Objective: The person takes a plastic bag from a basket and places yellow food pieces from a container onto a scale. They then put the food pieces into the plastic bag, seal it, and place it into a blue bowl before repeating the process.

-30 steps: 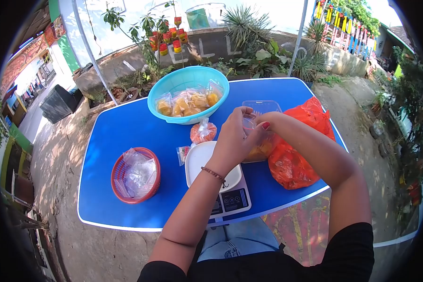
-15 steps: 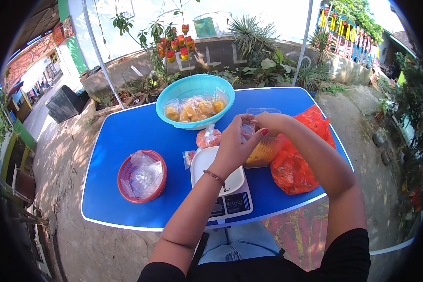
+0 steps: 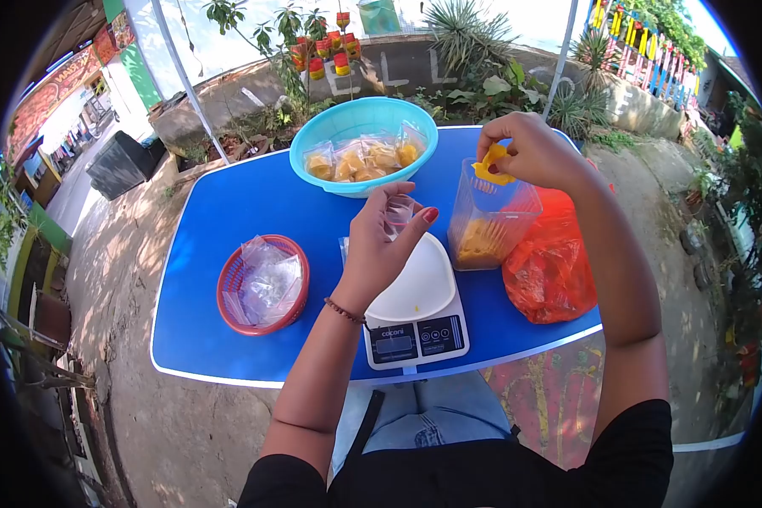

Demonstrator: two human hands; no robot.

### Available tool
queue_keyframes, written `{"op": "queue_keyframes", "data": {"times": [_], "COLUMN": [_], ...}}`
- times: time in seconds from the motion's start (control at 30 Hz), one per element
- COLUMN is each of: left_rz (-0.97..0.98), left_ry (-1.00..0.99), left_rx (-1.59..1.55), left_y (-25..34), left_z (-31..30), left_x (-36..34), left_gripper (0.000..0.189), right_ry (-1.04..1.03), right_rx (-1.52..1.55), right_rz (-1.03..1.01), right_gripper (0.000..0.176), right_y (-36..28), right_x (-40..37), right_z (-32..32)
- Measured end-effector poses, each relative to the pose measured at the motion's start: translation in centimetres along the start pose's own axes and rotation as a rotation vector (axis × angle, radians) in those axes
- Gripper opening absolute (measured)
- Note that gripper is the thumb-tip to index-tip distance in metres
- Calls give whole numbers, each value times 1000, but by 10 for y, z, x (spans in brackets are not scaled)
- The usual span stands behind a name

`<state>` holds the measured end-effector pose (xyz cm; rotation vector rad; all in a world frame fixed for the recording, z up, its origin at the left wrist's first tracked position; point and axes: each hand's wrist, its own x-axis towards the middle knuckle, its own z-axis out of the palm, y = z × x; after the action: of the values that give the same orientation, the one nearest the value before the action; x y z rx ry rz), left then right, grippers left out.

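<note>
Now, in the head view, our left hand [image 3: 379, 250] pinches a small clear plastic bag [image 3: 398, 209] by the far edge of the white digital kitchen scale [image 3: 415, 334], thumb and fingers closed on its mouth. Our right hand [image 3: 533, 152] grips a yellow snack piece [image 3: 493, 165] in its fingertips. The piece is raised over the tall clear plastic tub [image 3: 491, 224] of the same yellow pieces, beside the orange-red plastic sack [image 3: 554, 267] on the blue folding table [image 3: 229, 216]. We judge this the filling step: a piece lifted, not yet bagged. The next move calls for the bag's mouth held open and the two hands brought together.
</note>
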<state>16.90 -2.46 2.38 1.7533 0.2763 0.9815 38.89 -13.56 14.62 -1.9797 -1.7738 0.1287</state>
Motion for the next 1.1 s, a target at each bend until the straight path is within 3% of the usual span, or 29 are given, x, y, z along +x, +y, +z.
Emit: {"op": "queue_keyframes", "data": {"times": [0.07,0.17,0.27,0.37,0.5,0.9,1.1], "left_rz": [-2,19,4,-160,-174,-128,-84], "left_ry": [24,77,162,138,145,176,175], "left_rx": [37,25,47,112,144,80,169], "left_y": [8,11,-2,-23,-46,-58,-58], "left_z": [-11,-24,-34,-42,-44,-38,-42], "left_x": [-5,-10,-20,-33,-48,-64,-68], "left_gripper": [52,49,47,43,41,43,39], "right_ry": [71,-2,-9,-78,-91,-93,-23], "right_rx": [120,223,277,295,470,370,326], "right_rz": [41,-8,-247,-195,-92,-37,-92], "right_gripper": [18,17,16,17,18,28,23], "right_y": [-27,-59,-68,-67,-50,-40,-42], "right_x": [-1,-3,-5,-9,-19,-35,-34], "right_z": [-2,19,64,110,160,171,168]}}
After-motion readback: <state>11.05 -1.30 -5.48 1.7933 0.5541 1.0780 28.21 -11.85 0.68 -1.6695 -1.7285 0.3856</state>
